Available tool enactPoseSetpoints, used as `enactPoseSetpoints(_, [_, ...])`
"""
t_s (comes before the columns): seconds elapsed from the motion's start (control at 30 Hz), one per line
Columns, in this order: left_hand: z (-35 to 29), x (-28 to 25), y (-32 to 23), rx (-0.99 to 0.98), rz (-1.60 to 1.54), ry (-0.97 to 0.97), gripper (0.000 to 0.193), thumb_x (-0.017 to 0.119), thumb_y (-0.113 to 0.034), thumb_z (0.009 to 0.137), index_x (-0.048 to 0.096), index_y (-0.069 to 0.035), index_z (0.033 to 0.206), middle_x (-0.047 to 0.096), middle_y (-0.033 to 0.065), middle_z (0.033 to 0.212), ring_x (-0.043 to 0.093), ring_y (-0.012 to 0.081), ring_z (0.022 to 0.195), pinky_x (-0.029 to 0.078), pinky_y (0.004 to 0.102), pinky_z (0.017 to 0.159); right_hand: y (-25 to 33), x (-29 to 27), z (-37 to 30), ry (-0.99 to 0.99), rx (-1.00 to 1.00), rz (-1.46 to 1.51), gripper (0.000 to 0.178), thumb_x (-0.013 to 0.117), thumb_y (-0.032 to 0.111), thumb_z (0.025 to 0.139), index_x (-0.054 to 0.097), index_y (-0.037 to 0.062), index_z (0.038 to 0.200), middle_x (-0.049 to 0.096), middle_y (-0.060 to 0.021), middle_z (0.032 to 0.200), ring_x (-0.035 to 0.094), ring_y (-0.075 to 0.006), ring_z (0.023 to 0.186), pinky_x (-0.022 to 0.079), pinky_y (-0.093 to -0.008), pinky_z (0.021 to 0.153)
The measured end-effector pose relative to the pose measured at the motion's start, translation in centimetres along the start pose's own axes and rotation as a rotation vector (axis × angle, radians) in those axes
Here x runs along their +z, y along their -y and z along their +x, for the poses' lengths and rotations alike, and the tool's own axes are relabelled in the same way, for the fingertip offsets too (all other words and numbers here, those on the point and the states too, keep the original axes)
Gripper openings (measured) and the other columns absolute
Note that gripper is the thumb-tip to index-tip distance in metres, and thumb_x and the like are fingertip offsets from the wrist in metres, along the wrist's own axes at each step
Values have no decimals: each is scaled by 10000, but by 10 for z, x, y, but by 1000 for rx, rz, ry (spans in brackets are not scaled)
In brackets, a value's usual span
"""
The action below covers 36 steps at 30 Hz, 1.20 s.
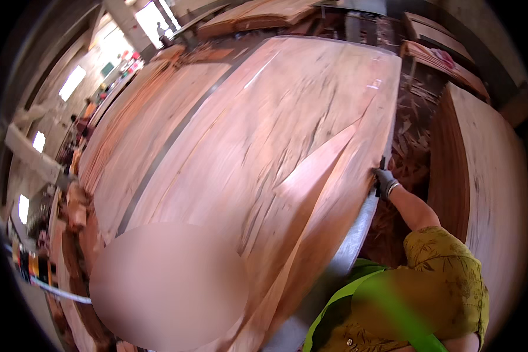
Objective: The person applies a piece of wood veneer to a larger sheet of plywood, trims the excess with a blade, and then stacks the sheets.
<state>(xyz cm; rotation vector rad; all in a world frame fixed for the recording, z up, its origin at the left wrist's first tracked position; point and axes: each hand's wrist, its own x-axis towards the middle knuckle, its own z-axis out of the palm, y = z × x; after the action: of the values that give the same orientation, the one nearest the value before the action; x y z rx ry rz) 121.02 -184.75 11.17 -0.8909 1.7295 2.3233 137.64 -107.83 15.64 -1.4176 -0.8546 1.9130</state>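
Observation:
A broad, thin sheet of reddish wood veneer (281, 129) covers the long worktable, with dark cracks along its grain. On its right part, a loose, pointed strip of veneer (320, 167) lies raised or folded over. At the right edge of the table is my right hand (385, 182) in a grey glove, with the arm stretched out. Its fingers are closed round a slim black thing (382, 162) whose kind I cannot make out. My left hand is not in view. A round blurred patch hides the sheet's near left part.
Left of a dark gap lies another veneer stack (152, 111). A tall veneer pile (493, 170) stands at the right, with wood scraps (413, 146) on the floor between it and the table. More sheets (258, 16) lie at the back. The metal table edge (352, 234) shows near me.

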Motion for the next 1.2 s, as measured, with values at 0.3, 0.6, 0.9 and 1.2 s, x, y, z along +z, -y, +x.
enactPoseSetpoints(0.3, [-59, -20, 9, -5, 14, -134, 237, 470, -285, 898, 471, -71, 999, 469, 60, 974, 450, 217, 843, 361, 337, 748, -14, -42, -84, -51, 185, 73, 179, 729, 213, 768, 577, 123, 745, 501, -13, 555, 483, -192, 434, 411, -323, 414])
enactPoseSetpoints(0.6, [-154, -118, 43, 43, -63, -294, 367, 465, -305, 908, 510, -36, 1154, 519, 97, 1165, 497, 256, 1033, 381, 365, 927, 37, -67, 29, -74, 15, 82, 303, 713, 286, 769, 493, 197, 581, 439, -5, 477, 419, -193, 388, 360, -343, 372])
enactPoseSetpoints(0.9, [-211, -189, 27, 129, -71, -404, 415, 498, -409, 853, 611, -127, 1136, 623, 98, 1119, 578, 281, 1035, 468, 393, 883, 0, -90, 15, 14, 74, -53, 234, 744, 304, 765, 572, 182, 664, 493, 23, 532, 445, -140, 435, 362, -279, 429])
enactPoseSetpoints(1.2, [-165, -174, 7, 77, 355, -658, 560, 597, -337, 808, 497, -65, 1287, 523, 192, 1266, 513, 343, 1136, 403, 421, 984, -16, -172, 11, -188, -144, -381, 178, 693, 272, 805, 640, 104, 828, 570, -4, 616, 489, -144, 479, 404, -295, 473])
